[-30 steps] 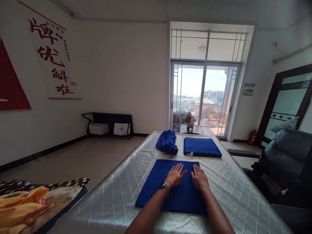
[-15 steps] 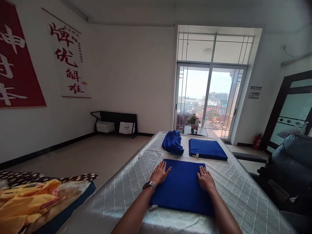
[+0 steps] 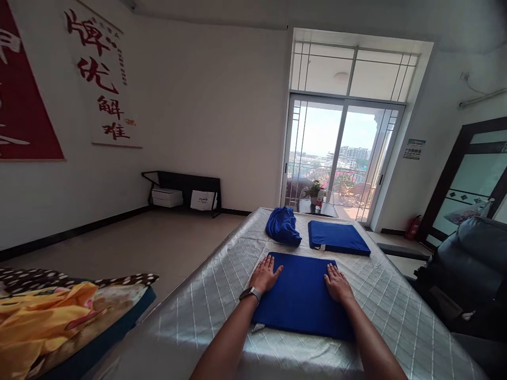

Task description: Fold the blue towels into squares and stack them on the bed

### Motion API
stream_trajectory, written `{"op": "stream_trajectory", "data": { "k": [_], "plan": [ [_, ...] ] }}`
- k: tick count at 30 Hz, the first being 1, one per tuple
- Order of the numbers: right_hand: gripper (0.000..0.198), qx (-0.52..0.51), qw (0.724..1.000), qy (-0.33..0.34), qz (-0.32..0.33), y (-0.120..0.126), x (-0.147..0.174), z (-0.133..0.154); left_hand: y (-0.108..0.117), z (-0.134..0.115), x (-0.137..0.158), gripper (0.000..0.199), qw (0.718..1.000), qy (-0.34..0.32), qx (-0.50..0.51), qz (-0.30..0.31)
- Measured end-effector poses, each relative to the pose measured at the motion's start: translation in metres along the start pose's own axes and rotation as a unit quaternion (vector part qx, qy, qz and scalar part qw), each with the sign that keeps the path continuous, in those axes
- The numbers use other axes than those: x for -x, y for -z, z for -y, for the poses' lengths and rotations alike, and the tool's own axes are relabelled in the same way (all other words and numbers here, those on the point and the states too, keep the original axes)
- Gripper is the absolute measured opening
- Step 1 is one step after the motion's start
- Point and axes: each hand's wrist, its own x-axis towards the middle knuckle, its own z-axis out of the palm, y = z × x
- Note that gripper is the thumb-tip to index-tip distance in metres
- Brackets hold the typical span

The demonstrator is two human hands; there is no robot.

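A flat blue cushion point(image 3: 303, 295) with a small white tag at its near left corner lies in front of me. My left hand point(image 3: 264, 274), a watch on its wrist, rests flat on the cushion's left edge with the fingers stretched out. On the right edge lies my right hand point(image 3: 338, 282), also flat and open. Just beyond sit a crumpled blue cloth point(image 3: 283, 226) on the left and a second flat blue cushion point(image 3: 338, 237) on the right. Neither of these is touched by a hand.
All of it lies on a silver quilted mattress point(image 3: 206, 301). Yellow bedding point(image 3: 51, 322) is at the lower left, a dark chair point(image 3: 471, 258) at the right. Past the mattress stand a small table point(image 3: 317, 208) with a plant and bottle, and a black bench point(image 3: 182, 184).
The camera view has tilted and shifted slightly. Both hands stay flat on the cushion's two side edges, and the cushion, cloth and second cushion keep their places.
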Motion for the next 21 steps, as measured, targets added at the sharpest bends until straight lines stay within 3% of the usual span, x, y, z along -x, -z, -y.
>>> {"op": "stream_trajectory", "data": {
  "k": [9, 21],
  "plan": [
    [0.066, 0.032, 0.999, 0.004, -0.020, 0.012, 0.030, 0.005, 0.010, -0.005, 0.004, 0.086, 1.000, 0.002, -0.001, 0.011],
    [0.070, -0.012, 1.000, 0.000, -0.020, -0.008, 0.055, 0.000, 0.002, 0.000, -0.001, 0.085, 1.000, 0.004, 0.000, 0.009]
  ]
}}
